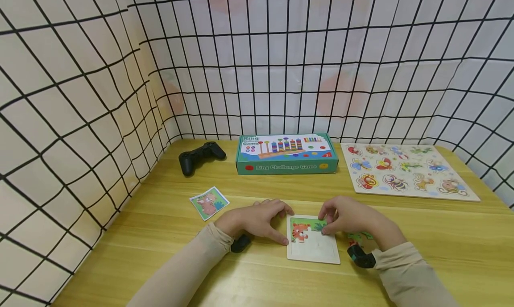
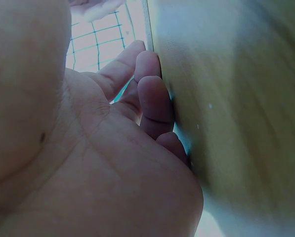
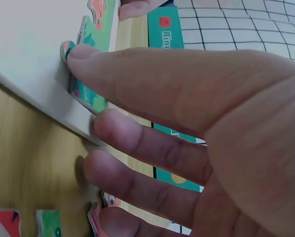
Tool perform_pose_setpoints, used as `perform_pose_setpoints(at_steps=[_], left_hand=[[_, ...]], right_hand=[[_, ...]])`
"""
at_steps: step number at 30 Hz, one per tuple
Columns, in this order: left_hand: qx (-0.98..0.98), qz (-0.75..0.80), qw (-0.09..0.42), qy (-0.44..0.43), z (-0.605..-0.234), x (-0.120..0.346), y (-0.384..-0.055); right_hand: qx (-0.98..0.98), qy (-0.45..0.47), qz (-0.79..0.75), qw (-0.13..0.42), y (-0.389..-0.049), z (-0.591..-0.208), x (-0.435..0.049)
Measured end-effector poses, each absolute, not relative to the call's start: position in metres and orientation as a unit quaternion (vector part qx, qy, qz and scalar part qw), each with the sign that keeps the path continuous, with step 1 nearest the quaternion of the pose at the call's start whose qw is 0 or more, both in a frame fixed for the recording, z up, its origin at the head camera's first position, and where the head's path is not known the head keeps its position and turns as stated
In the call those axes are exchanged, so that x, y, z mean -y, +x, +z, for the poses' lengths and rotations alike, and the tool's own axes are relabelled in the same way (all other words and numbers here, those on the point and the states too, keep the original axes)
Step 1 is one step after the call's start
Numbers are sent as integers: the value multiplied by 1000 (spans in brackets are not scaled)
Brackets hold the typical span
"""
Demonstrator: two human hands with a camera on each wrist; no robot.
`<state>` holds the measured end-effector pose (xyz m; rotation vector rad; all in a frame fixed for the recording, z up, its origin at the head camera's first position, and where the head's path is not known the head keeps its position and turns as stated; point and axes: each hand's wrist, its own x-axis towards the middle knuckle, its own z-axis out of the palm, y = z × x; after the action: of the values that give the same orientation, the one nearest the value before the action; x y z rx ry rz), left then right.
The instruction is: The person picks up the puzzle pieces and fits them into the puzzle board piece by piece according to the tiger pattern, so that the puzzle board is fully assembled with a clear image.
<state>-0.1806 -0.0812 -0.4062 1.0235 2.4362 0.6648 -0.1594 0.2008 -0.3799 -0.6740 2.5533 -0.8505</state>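
A square jigsaw board (image 1: 315,251) lies on the table, its upper part showing a red-orange animal's head (image 1: 300,232) on green. My left hand (image 1: 261,220) touches the board's left edge with thumb and index finger spread apart. In the left wrist view its other fingers (image 2: 154,106) are slightly bent beside the tabletop. Over the board's top right corner, my right hand (image 1: 353,217) pinches a green jigsaw piece (image 3: 90,94) with a leafy print between thumb and index finger. Loose jigsaw pieces (image 1: 364,238) lie partly hidden under the right wrist.
A square picture card (image 1: 209,203) lies left of my left hand. Behind are a black game controller (image 1: 201,157), a green Ring Challenge Game box (image 1: 287,154) and a wooden insect puzzle board (image 1: 409,171). Black netting (image 1: 297,75) encloses the wooden table (image 1: 152,235) at the back and sides.
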Motion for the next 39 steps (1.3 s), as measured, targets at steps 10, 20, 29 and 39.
perform_pose_setpoints(at_steps=[10, 20, 29, 39], left_hand=[[-873, 238, 205, 373, -406, 82, -181], [-873, 235, 204, 375, -406, 81, -181], [-874, 233, 200, 377, -405, 82, -181], [-874, 231, 200, 378, -405, 82, -180]], right_hand=[[-911, -230, -289, 181, -158, -379, -197], [-897, -234, -319, 195, -159, -375, -204], [-892, -231, -342, 187, -162, -368, -233], [-906, -207, -321, 182, -161, -363, -256]])
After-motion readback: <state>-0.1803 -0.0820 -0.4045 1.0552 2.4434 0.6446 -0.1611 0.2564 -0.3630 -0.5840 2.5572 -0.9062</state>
